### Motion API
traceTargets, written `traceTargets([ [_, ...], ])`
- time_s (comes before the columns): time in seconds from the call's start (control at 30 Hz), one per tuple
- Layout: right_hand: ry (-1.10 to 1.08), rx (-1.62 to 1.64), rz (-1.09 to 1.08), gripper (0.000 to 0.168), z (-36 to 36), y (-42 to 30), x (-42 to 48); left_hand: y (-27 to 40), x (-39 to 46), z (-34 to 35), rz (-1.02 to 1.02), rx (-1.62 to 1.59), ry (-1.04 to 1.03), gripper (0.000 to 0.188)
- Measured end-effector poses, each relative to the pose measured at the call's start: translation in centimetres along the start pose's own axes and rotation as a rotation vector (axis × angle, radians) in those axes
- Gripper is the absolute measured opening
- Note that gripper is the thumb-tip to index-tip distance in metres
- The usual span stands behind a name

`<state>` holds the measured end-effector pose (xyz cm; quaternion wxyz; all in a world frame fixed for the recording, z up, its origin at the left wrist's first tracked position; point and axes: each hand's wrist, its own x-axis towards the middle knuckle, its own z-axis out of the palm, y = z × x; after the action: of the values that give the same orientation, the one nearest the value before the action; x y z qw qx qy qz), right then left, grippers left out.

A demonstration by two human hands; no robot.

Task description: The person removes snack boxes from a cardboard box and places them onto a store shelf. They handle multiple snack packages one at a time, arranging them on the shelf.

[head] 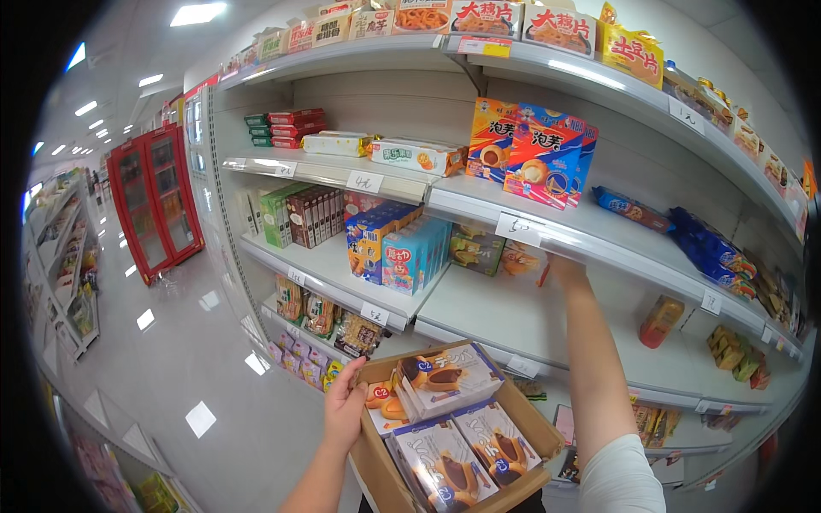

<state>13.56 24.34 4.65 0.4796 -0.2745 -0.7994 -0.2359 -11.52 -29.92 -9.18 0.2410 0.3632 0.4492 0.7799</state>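
Note:
My left hand (343,404) grips the left rim of an open cardboard carton (533,431), thumb inside and fingers outside. Inside lie several white-and-purple boxes of filled pastry snacks (442,465), one tilted on top of the others. An orange-and-white snack box (383,407) is tucked in the carton's left corner. My right arm reaches into the shelf bay, and the right hand (567,268) is mostly hidden behind the lip of the shelf above. Near it, deep on the shelf board (500,314), stand an orange-pictured snack box (521,260) and a dark green snack box (476,250).
Upright orange and blue puff snack boxes (545,157) stand on the overhanging shelf (487,205). Left of the bay are light-blue snack boxes (414,256). A jar-like package (660,320) sits farther right. A tiled aisle (211,359) and red drinks cooler (154,205) lie left.

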Motion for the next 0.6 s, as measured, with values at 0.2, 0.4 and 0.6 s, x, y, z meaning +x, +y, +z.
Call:
traceTargets([
  [0.2, -0.034, 0.011, 0.139, 0.036, 0.3, 0.6, -0.6, 0.0, 0.1, 0.0, 0.012, -0.009, 0.006, 0.053],
  [0.4, -0.336, -0.004, 0.280, 0.032, -4.7, -3.5, -1.2, 0.2, 0.1, -0.1, 0.018, 0.020, 0.020, 0.053],
  [0.6, -0.088, 0.499, 0.087, 0.033, -17.7, -10.2, -7.9, -0.5, 0.0, 0.0, 0.030, 0.014, 0.008, 0.053],
])
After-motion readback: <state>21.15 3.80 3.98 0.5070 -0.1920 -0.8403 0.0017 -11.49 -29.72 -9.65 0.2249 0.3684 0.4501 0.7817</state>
